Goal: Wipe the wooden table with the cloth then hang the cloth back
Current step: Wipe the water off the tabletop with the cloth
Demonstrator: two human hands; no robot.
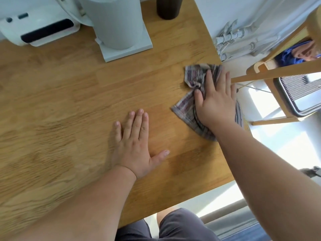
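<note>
- your right hand [215, 101] lies flat on the cloth [194, 75], fingers straight and pointing to the far side, thumb spread to the left; the grip is wide, pressing down rather than clutching.
- the cloth is striped and crumpled. it sits on the wooden table [69, 93] right at its right edge, with one bunched part beyond your fingertips and one corner trailing toward the near side under your wrist.
- your left hand [133, 146] rests palm down on bare wood, well to the left of the cloth and nearer to you; its grip is wide too, fingers together, thumb out to the right, holding nothing.
- at the far side stand a pale cylindrical appliance [118, 23] on a square base, a dark cylinder [167, 7] to its right, and a white device [34, 28] at the far left.
- a wooden chair [278, 70] stands off the table's right edge.
</note>
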